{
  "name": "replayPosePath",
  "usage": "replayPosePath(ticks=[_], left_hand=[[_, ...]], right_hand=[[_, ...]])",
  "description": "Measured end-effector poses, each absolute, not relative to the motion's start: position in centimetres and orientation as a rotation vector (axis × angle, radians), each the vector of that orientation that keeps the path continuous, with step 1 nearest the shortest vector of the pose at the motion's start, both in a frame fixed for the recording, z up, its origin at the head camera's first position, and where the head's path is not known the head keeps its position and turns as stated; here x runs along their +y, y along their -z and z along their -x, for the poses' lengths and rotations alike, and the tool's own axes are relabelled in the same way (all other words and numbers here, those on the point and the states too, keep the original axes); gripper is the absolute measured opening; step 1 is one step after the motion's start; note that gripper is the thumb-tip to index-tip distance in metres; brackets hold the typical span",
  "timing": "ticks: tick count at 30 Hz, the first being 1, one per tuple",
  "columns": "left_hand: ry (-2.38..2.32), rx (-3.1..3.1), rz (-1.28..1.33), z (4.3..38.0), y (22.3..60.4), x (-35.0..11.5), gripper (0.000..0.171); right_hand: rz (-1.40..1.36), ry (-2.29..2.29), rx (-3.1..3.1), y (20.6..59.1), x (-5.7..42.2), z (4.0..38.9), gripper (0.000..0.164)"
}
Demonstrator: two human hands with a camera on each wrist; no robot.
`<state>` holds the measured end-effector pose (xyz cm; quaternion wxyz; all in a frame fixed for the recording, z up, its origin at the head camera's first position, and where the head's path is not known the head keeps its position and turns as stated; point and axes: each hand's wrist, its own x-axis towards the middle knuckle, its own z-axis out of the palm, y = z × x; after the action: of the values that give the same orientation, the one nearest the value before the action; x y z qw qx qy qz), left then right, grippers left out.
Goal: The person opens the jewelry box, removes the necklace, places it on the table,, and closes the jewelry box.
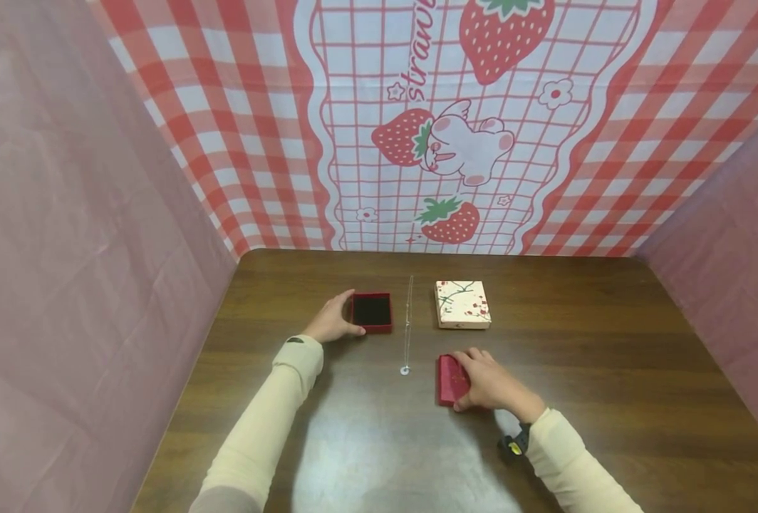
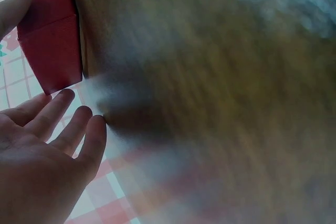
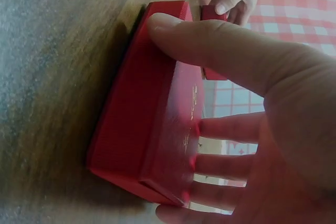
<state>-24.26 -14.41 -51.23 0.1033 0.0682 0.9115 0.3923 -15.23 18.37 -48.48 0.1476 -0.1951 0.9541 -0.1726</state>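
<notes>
On the wooden table, my left hand point(image 1: 333, 320) holds the left side of an open red jewelry box point(image 1: 379, 329) with a black inner pad. Its thumb lies against the near side and its fingertips are at the far left corner, as the head view shows. My right hand point(image 1: 491, 381) grips a red box lid point(image 1: 451, 381) with gold markings, the thumb on the near side and the fingers reaching over to the far side. Between the two hands lies a thin silver necklace point(image 1: 407, 324), stretched out straight, with a round pendant point(image 1: 405, 370) at its near end.
Behind the red lid sits a cream square box point(image 1: 462, 305) with a red-flower and branch pattern. A red-and-white strawberry cloth point(image 1: 449, 221) hangs along the table's back edge. Pink cloth point(image 1: 84, 249) walls stand at both sides.
</notes>
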Motion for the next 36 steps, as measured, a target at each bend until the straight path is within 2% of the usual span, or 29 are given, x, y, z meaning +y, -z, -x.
replayPosePath(ticks=[36], left_hand=[[-1.176,2.66,-0.186,24.2,51.2,-14.6,0.095]], right_hand=[[0.673,0.687,2.84,46.3,17.1,19.6,0.09]])
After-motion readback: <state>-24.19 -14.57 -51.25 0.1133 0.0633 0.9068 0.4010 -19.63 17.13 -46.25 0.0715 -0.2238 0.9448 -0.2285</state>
